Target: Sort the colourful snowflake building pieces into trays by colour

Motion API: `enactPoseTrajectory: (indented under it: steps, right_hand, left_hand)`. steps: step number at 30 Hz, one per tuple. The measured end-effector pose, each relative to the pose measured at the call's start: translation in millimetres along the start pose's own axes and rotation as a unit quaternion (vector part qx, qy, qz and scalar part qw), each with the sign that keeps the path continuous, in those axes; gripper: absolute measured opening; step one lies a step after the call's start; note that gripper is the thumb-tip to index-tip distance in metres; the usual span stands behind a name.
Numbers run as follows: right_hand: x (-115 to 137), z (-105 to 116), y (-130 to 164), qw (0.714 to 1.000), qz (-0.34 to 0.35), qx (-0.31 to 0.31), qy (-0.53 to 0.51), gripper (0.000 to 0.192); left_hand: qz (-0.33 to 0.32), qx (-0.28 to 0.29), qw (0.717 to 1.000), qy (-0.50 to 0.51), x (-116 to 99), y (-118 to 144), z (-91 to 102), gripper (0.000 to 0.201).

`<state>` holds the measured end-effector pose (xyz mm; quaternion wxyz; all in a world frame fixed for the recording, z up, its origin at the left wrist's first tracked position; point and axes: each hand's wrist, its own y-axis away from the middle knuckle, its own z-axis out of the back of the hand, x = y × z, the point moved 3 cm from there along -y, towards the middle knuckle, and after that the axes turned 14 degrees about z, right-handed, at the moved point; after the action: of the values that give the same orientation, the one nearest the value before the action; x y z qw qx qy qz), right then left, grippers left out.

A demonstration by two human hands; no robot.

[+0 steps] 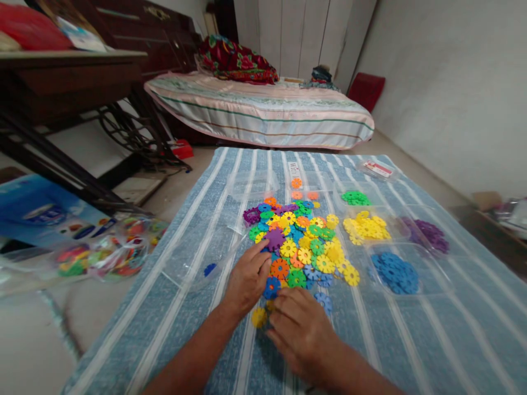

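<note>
A mixed pile of notched plastic snowflake discs [304, 249] lies on a striped cloth. At the pile's left side, my left hand [247, 277] has its fingertips on the edge of a purple snowflake disc [274, 240], which it seems to pinch. My right hand [302, 326] is closed at the near edge, its fingers curled together and slightly blurred; what they hold, if anything, is hidden. Beside those fingers is a yellow disc [259, 317], and a blue disc [272, 287] lies between the hands.
Clear containers hold green discs [354, 198], yellow discs [366, 227], purple discs [430, 236], blue discs [395, 272] and orange discs [296, 184]. A clear plastic bag [193, 269] lies left of the pile. Beyond the table stands a bed [263, 115].
</note>
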<state>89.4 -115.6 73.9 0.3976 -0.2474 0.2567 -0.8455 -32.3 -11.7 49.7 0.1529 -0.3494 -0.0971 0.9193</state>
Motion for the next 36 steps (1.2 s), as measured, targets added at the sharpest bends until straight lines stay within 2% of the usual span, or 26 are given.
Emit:
enactPoseTrajectory:
  steps: [4,8,15,18,23,28,32,36]
  right_hand:
    - [13,-31,-8,0.996,0.059,0.059,0.013,0.013]
    - [5,-40,-6,0.992,0.077,0.080,0.057,0.014]
    - [-25,-12,20,0.994,0.039,0.028,0.100,0.023]
    - [-34,4,34,0.994,0.000,0.019,0.105,0.026]
    - [-41,24,53,0.990,-0.091,-0.012,0.104,0.019]
    - [-42,24,57,0.983,-0.142,-0.008,0.117,0.018]
    - [-39,18,48,0.981,-0.135,0.007,0.140,0.018]
    - [-38,14,43,0.979,-0.127,-0.012,0.157,0.013]
  left_hand:
    - [0.054,0.014,0.996,0.068,5,-3,2.5,0.026]
    - [0.091,0.009,0.988,0.128,6,-4,6.4,0.027]
    - [0.088,0.010,0.985,0.147,3,-3,8.4,0.025]
    - [0.077,0.011,0.986,0.145,5,-2,6.0,0.023]
    - [0.052,0.009,0.989,0.138,4,-1,2.8,0.019]
    - [0.046,0.002,0.991,0.124,2,0,3.6,0.018]
    - [0.048,0.004,0.993,0.108,2,-1,3.7,0.017]
    - [0.029,0.005,0.995,0.097,3,-1,2.8,0.017]
